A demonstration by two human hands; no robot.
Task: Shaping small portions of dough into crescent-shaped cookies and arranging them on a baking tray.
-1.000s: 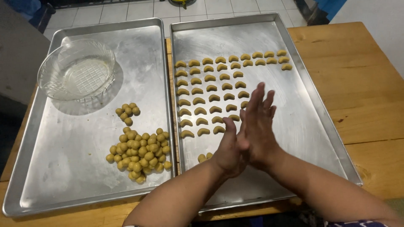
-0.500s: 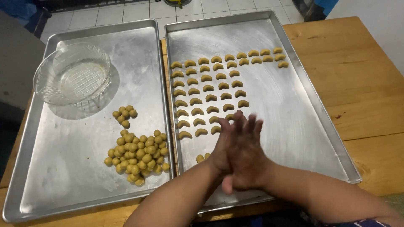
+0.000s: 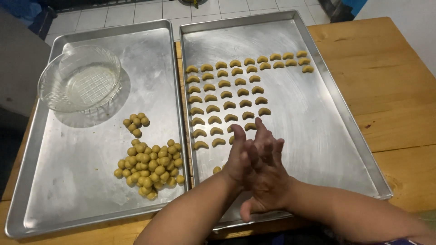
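Both hands meet palm to palm over the near-left part of the large rectangular metal baking tray on the right. Left hand is pressed against the right hand, fingers of both stretched fwd and slightly fanned; motion blur on the fingertips. Whatever sits btwn the palms is hidden, so can't tell if they grip a piece of dough or nothing.

Just beyond the fingertips, on the same tray: rows of small yellow-brown crescent-shaped dough pieces, laid out neatly from the tray's left wall toward its far-right corner. Nearest crescents lie right at the fingertips, partly covered by the hands. One small round dough ball sits on this tray just left of the left hand, close to the wrist.

To the left, well apart from the hands, a second rectangular metal tray sits edge to edge w/ the first. On it: a heap of small round yellow-green dough balls at the near-right part, a smaller cluster of the same balls just behind it, and a clear ribbed glass bowl at the far-left corner.

Both trays rest on a light wooden table.
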